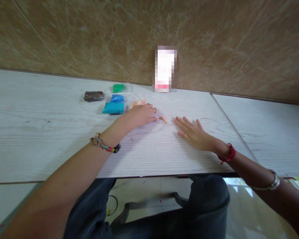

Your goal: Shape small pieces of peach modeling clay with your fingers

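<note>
A small peach-coloured piece of what looks like modelling clay [164, 119] lies on the white table between my two hands. My left hand [142, 114] is just left of it, palm down, with thumb and forefinger apart; the thumb tip is close to the piece, and I cannot tell whether they touch. Partly hidden behind that hand is a clear packet of the same peach material [138, 103]. To the right, my right hand [190, 132] rests flat on the table with its fingers stretched out and nothing in it.
Left of my hands lie a teal packet [113, 108], a blue packet [117, 98], a green packet [118, 88] and a brown wrapped block [94, 96]. A blurred-out upright phone-like object [165, 68] leans on the brown marbled wall [89, 39]. The table's front edge is above my knees.
</note>
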